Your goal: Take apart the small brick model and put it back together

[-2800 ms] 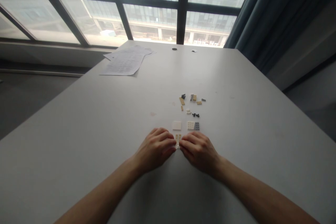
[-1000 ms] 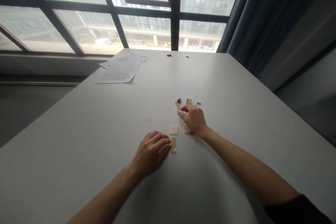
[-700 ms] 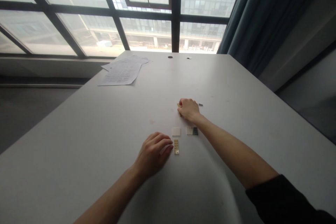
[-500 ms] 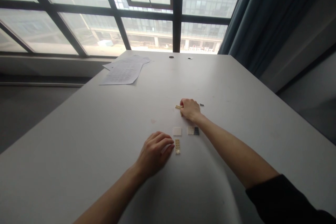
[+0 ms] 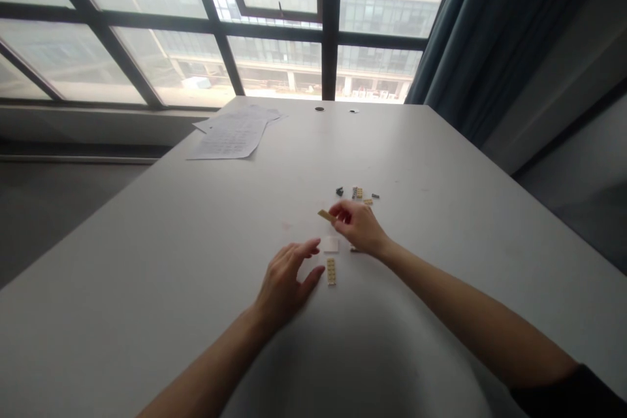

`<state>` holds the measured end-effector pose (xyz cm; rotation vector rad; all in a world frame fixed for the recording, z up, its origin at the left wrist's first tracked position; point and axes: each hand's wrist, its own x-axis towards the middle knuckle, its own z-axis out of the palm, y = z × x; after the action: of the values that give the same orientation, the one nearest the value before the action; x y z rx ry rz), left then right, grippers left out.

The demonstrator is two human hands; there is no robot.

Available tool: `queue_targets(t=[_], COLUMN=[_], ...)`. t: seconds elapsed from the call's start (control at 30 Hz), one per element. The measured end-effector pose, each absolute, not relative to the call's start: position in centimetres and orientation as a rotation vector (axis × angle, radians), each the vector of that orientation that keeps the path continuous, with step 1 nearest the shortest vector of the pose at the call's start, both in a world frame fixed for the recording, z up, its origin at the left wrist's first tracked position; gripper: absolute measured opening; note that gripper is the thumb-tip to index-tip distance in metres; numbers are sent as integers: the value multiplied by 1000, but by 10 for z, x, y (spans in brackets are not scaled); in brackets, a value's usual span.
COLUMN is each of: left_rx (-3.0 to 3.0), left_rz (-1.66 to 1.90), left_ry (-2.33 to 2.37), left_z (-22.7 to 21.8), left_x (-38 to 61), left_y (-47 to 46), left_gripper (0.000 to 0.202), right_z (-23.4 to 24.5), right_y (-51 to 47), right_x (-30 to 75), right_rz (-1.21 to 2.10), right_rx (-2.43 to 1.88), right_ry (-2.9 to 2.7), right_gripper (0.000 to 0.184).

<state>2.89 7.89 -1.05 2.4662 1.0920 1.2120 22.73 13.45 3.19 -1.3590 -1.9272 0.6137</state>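
Pinched in my right hand (image 5: 360, 225) is a tan building plate (image 5: 326, 215), raised above the table and sticking out to the left. My left hand (image 5: 291, 276) rests on the table with thumb and fingers apart, holding nothing. Just right of its thumb lies a second tan studded plate (image 5: 332, 272), lengthwise towards me. A flat white tile (image 5: 331, 245) sits beyond that plate, near my left fingertips. My right hand and wrist mostly cover another piece (image 5: 354, 249).
Beyond my right hand lie a small dark piece (image 5: 339, 191), grey and tan studded bricks (image 5: 358, 192), a small tan piece (image 5: 368, 201) and a dark grey piece (image 5: 375, 196). Paper sheets (image 5: 230, 137) lie at the table's far left. A window stands behind.
My right hand has lifted the tan plate and drawn it nearer, uncovering the small pieces behind. The fingers and thumb of my left hand have spread apart.
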Motion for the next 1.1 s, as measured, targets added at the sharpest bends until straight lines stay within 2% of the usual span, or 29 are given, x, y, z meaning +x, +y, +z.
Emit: queue_targets(t=[0.07,0.17,0.27,0.43,0.63,0.8,1.1], left_rx=[2439,2485,2528,2519,2530,2537,2493], left_rz=[1305,1319,1290,1345,1383,1337,1348], left_ry=[1093,975,855,818,801,856,846], left_z=[-11,-9,-6,-5,-8,-4,-5], left_x=[30,34,38,39,37,39,36], left_y=[78,75,72,70,70,69,71], left_gripper=[48,32,15,9,14,9,19], right_z=[26,11,-2,-5,-5,-8,-1], right_y=[103,64,47,45,40,41,36], right_x=[229,232,234,236,232,232,232], right_rz=[769,943,956,930,1066,939,645], right_rx=[-1229,-1144,-1153,-1089,-1047,-1097,-912], right_ry=[-1864,-1787,-1679,-1580,-1424,-1377,-1633], right_gripper=[4,7,11,6,7,10,8])
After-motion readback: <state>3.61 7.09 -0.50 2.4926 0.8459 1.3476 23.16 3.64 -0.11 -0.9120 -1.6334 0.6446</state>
